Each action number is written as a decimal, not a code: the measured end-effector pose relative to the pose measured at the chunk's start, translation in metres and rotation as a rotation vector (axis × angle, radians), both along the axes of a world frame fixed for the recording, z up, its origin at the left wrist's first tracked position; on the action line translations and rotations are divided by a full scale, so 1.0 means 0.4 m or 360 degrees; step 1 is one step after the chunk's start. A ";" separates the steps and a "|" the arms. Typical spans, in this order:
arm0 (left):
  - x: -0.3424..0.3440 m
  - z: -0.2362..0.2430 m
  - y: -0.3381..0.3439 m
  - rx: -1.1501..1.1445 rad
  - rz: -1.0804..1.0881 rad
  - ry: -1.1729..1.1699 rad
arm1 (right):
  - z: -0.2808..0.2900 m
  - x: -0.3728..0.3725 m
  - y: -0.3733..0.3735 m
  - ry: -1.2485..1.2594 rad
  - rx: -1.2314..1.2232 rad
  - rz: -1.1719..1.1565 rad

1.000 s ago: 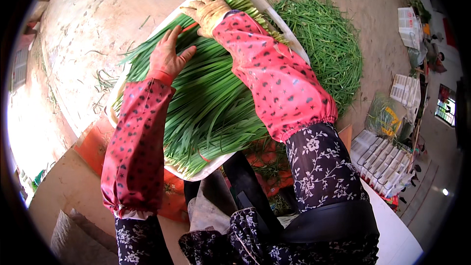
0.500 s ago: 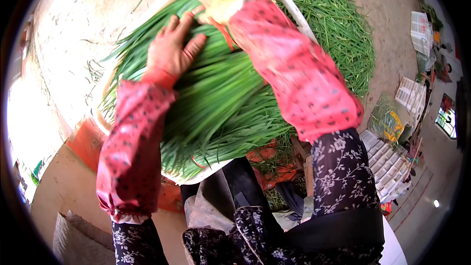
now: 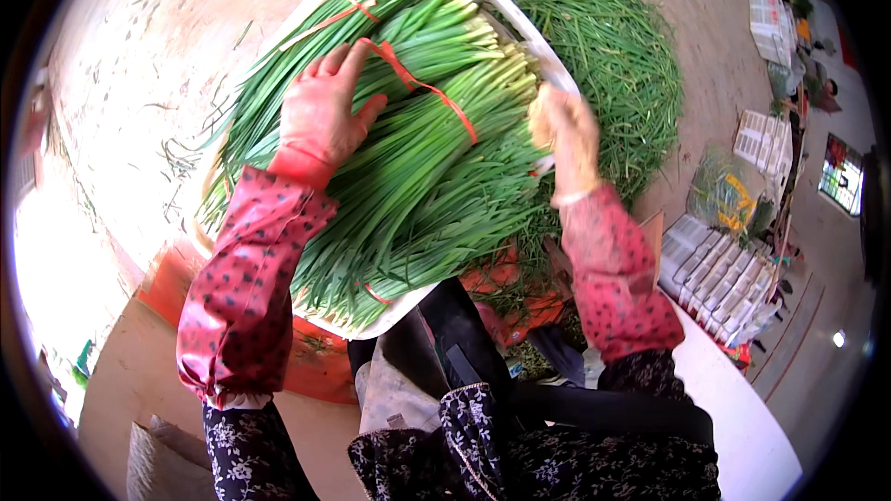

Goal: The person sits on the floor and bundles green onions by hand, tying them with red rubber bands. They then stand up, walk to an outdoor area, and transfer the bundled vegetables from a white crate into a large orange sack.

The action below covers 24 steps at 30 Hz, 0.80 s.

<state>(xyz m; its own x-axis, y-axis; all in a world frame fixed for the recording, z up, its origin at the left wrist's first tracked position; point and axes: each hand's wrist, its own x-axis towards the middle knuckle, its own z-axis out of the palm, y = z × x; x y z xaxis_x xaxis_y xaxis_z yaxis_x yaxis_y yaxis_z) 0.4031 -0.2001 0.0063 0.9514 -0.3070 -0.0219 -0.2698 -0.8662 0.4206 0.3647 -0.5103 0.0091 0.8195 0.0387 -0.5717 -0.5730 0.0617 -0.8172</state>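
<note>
Bundles of garlic chives lie in a white foam box (image 3: 549,44) before me, their pale cut ends toward the upper right. An orange-red tie (image 3: 429,85) runs round the middle bundle (image 3: 399,150); another bundle (image 3: 302,56) lies at the box's far left. My left hand (image 3: 320,113) rests on the leaves, fingers stretched out, its fingertips by the tie. At the box's right side, my right hand (image 3: 568,134), in a yellowish, soiled glove, touches or nearly touches the cut ends. Its fingers look bent but are blurred, and their inner side is hidden.
A heap of loose green leaves (image 3: 603,56) lies on the floor beyond the box's right side. White slatted crates (image 3: 719,260) stand at the right, near a clear bag (image 3: 729,190). Something orange (image 3: 320,362) lies under the box's near edge.
My right hand has moved from the box's far end to its right side, uncovering the cut ends and ties. My left hand stays on the leaves. The whole view has shifted slightly.
</note>
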 end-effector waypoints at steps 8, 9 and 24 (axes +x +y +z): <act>0.073 -0.051 -0.073 0.0430 0.0021 0.0533 | -0.022 -0.081 0.321 0.0609 -0.0088 -0.0728; 0.074 -0.049 -0.077 0.0406 0.0087 0.0551 | -0.031 -0.069 0.342 0.0468 0.0027 -0.0895; 0.125 -0.068 -0.224 0.0562 0.0193 0.0379 | -0.127 0.013 0.254 0.0443 -0.0426 -0.0929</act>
<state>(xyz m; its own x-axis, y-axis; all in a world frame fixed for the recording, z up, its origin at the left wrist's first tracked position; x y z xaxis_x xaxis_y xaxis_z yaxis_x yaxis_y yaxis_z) 0.4529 -0.2897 -0.0210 0.9359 -0.1275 -0.3285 -0.0885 -0.9874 0.1311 0.3699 -0.4088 -0.0417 0.4849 -0.5351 -0.6918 -0.6978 0.2402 -0.6748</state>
